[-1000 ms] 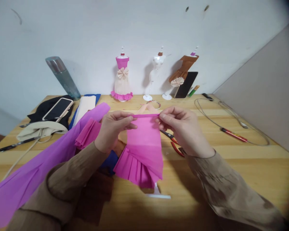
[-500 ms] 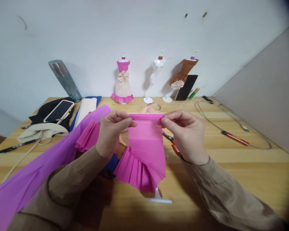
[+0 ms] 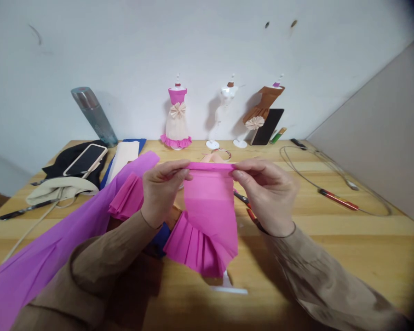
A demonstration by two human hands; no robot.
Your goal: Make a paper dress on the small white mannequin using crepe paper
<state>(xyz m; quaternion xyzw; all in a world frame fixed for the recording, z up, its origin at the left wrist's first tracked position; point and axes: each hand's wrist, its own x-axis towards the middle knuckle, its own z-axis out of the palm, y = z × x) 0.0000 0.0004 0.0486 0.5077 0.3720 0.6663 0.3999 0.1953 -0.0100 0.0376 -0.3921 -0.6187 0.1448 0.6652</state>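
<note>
The person's left hand and right hand each pinch one end of the folded top edge of a thin pink sheet, thumb against fingers, so both sides of the grip are closed on it. The sheet hangs between the hands, above the middle of the tabletop; holding the fold at its two corners seems meant to keep it straight and taut. Its folded edge runs level from hand to hand, while its long axis drops from that edge toward the person, the free end pointing down. At its lower left a pleated pink piece fans out over a white stand (whether sheet and pleats are joined is hard to tell, as they overlap in the same colour). The scissors, partly hidden behind the right hand, lie within easy reach, and a long purple sheet sits off to the left, probably to leave the middle free. Three small mannequins, one of them the pink-and-cream one, stand at the back by the wall.
</note>
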